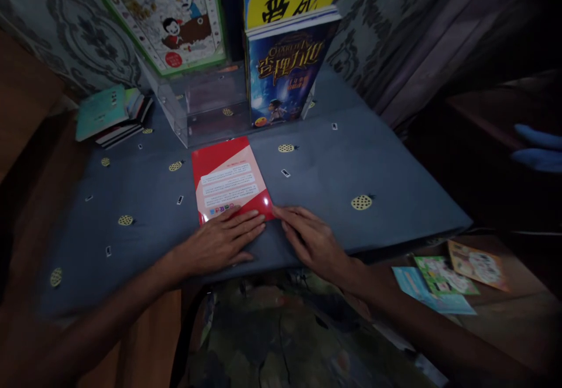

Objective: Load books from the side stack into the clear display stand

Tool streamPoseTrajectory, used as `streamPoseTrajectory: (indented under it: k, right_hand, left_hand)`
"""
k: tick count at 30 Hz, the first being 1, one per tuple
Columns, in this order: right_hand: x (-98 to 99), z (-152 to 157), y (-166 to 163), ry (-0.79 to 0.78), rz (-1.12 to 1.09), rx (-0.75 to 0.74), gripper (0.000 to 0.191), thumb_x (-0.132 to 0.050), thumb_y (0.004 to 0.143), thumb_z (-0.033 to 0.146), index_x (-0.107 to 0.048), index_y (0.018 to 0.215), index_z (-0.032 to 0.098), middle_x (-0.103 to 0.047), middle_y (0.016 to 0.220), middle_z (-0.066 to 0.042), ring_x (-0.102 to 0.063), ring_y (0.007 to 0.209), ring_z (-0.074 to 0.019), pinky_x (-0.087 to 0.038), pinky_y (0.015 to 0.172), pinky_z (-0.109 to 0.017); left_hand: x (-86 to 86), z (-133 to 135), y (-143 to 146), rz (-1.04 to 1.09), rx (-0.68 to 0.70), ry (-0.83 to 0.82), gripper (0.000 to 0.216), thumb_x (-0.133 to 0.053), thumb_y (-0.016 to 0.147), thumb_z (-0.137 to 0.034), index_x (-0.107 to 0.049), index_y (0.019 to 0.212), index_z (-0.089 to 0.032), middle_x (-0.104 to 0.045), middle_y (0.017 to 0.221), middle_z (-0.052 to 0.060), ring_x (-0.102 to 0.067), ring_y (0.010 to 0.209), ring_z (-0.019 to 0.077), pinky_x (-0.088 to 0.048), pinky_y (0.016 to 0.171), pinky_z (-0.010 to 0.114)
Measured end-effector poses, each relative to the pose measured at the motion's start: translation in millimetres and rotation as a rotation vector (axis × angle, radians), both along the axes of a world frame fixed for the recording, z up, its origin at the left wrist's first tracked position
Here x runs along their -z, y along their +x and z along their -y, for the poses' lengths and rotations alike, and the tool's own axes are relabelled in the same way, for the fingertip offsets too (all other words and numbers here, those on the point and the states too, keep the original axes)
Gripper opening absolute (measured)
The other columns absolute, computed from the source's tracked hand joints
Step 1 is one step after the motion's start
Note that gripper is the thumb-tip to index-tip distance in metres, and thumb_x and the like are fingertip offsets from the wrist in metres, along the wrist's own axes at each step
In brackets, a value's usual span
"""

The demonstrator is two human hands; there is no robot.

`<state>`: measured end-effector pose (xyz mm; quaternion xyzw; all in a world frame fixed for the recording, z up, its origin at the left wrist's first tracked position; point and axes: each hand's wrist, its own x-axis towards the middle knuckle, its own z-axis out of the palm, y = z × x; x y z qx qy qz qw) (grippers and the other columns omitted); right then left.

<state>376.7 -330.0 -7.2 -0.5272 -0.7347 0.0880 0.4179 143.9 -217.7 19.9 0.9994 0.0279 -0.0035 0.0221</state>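
A thin red book (229, 168) lies on the cloth-covered table, its pink and white text panel upside down from where I sit. My left hand (222, 240) rests flat across the book's near edge, fingers stretched out and pointing right. At the near right corner of the book, the fingertips of my right hand (314, 239) are bent together and seem to pinch the corner. What the right thumb touches is partly hidden.
A clear acrylic stand (173, 110) holds a green-bordered picture book (187, 19) and a dark blue book (287, 72). Several books (108, 113) are piled at the far left. Colourful booklets (443, 277) lie below the right edge of the table (333, 201).
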Motion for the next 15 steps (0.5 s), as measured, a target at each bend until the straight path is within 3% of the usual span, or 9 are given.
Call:
streamPoseTrajectory:
  k: [5, 10, 13, 15]
  right_hand:
    - [-4.3, 3, 0, -0.07, -0.046, 0.08, 0.048, -0.041, 0.101, 0.013, -0.046, 0.148, 0.023, -0.074, 0.104, -0.01, -0.069, 0.098, -0.0242, -0.061, 0.083, -0.041]
    - [-7.3, 1, 6, -0.039, -0.072, 0.029, 0.043, -0.045, 0.099, 0.012, -0.056, 0.139, 0.025, -0.074, 0.109, -0.009, -0.07, 0.102, -0.0232, -0.062, 0.085, -0.04]
    - [-8.3, -15, 12, -0.055, -0.035, -0.005, 0.036, -0.046, 0.1, 0.016, -0.061, 0.131, 0.024, -0.074, 0.113, -0.009, -0.069, 0.105, -0.0237, -0.062, 0.088, -0.042]
    - [-6.9, -30, 12, -0.065, 0.052, -0.011, 0.032, -0.047, 0.1, 0.02, -0.064, 0.127, 0.022, -0.071, 0.123, -0.012, -0.067, 0.113, -0.0261, -0.06, 0.094, -0.047]
  left_hand:
    - [-3.9, 0, 27, -0.042, -0.003, -0.071, 0.06, -0.03, 0.106, -0.053, -0.04, 0.152, -0.016, -0.04, 0.159, 0.011, -0.03, 0.152, 0.0214, -0.019, 0.127, 0.041]
    - [-10.6, -7, 28, 0.023, -0.076, -0.167, 0.056, -0.031, 0.106, -0.049, -0.036, 0.154, -0.022, -0.049, 0.154, 0.008, -0.043, 0.145, 0.0173, -0.029, 0.124, 0.038]
    - [-8.3, -39, 21, 0.075, -0.309, -0.114, 0.051, -0.032, 0.107, -0.046, -0.04, 0.151, -0.023, -0.052, 0.153, 0.008, -0.045, 0.144, 0.0186, -0.029, 0.124, 0.041]
    - [-4.0, -69, 14, 0.12, -0.577, -0.047, 0.051, -0.034, 0.106, -0.044, -0.042, 0.15, -0.019, -0.049, 0.154, 0.013, -0.044, 0.145, 0.0234, -0.033, 0.121, 0.046]
